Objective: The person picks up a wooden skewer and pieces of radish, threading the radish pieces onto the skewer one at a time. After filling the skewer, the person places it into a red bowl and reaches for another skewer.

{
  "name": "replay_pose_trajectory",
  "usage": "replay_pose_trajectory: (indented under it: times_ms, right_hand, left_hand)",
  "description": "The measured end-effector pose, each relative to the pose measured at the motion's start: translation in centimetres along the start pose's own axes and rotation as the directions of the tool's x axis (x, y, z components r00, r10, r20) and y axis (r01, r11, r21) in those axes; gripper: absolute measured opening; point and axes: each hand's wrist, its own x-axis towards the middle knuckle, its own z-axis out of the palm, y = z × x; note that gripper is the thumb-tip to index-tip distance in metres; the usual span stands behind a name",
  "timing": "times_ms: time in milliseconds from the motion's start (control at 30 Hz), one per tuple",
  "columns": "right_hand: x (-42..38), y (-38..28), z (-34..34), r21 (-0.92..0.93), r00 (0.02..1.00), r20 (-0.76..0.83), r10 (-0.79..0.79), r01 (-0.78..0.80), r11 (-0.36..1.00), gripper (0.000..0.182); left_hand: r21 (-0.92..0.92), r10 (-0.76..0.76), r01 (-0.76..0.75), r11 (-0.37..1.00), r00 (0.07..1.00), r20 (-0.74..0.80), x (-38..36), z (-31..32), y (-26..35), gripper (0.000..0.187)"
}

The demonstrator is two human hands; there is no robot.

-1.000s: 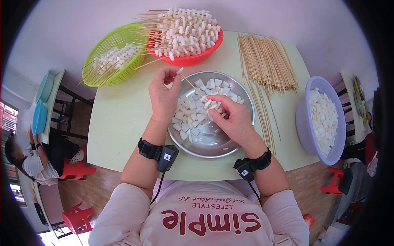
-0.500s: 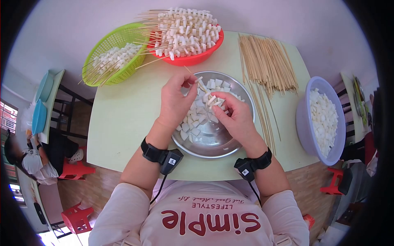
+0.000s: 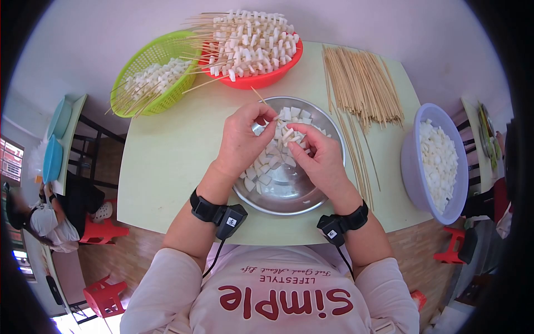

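My left hand pinches a white cube threaded on a thin bamboo skewer, whose tip points up and left past the bowl rim. My right hand grips the lower part of the same skewer, where white cubes sit bunched between the two hands. Both hands are over a steel bowl that holds several loose white cubes.
A red bowl piled with filled skewers and a green basket with more stand at the back. Loose bamboo sticks lie at the right. A lavender bowl of white cubes sits at the right edge. A person sits at the far left.
My left hand has moved right and down along the skewer, pushing a white cube toward the cubes at my right hand. The skewer tip now sticks out beyond my left fingers.
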Motion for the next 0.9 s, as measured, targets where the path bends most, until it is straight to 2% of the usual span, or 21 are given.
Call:
replay_pose_trajectory:
  times_ms: [200,267,400,467,500,567,600,667,767,900]
  right_hand:
    - [0.0,0.4,0.0,0.001,1.000,-0.008,-0.004,0.004,1.000,0.033]
    - [0.3,1.1,-0.1,0.228,0.995,0.055,0.085,-0.095,0.969,0.033]
    - [0.2,0.8,0.0,0.226,0.994,0.050,0.096,-0.105,0.968,0.033]
    - [0.0,0.1,0.1,-0.010,1.000,-0.024,-0.016,0.016,1.000,0.033]
    - [-0.1,0.1,0.2,-0.010,1.000,-0.025,-0.016,0.016,1.000,0.033]
    - [-0.1,0.0,0.4,-0.059,0.996,-0.053,-0.071,0.068,0.996,0.033]
    - [-0.1,0.1,0.3,-0.060,0.996,-0.054,-0.071,0.067,0.996,0.033]
    - [0.0,0.2,0.0,0.073,1.000,-0.013,0.015,-0.015,0.997,0.033]
    - [0.1,0.3,0.0,0.018,1.000,-0.002,0.028,-0.028,0.999,0.033]
    - [0.1,0.2,0.0,0.032,1.000,-0.011,0.011,-0.011,0.999,0.033]
  left_hand:
    - [0.008,0.052,-0.052,0.999,0.999,-0.015,-0.1,0.1,-0.3,0.015]
    - [-0.038,0.044,-0.045,0.998,0.999,-0.018,-0.1,0.1,-0.3,0.015]
    - [-0.102,-0.037,0.037,0.994,0.999,-0.002,-0.1,0.2,-0.3,0.015]
    - [-0.144,-0.069,0.069,0.987,0.998,0.007,-0.1,0.2,-0.3,0.015]
    - [-0.144,-0.068,0.069,0.987,0.998,0.008,-0.2,0.3,-0.3,0.015]
    - [0.032,0.070,-0.071,0.997,0.997,0.025,-0.3,0.3,-0.4,0.015]
    - [0.031,0.070,-0.071,0.997,0.997,0.025,-0.2,0.3,-0.4,0.015]
    - [-0.039,0.004,-0.003,0.999,1.000,0.031,-0.2,0.3,-0.3,0.016]
    - [-0.060,0.000,0.001,0.998,1.000,0.022,-0.2,0.3,-0.4,0.016]
    - [-0.054,0.014,-0.013,0.998,1.000,0.020,-0.2,0.4,-0.6,0.016]
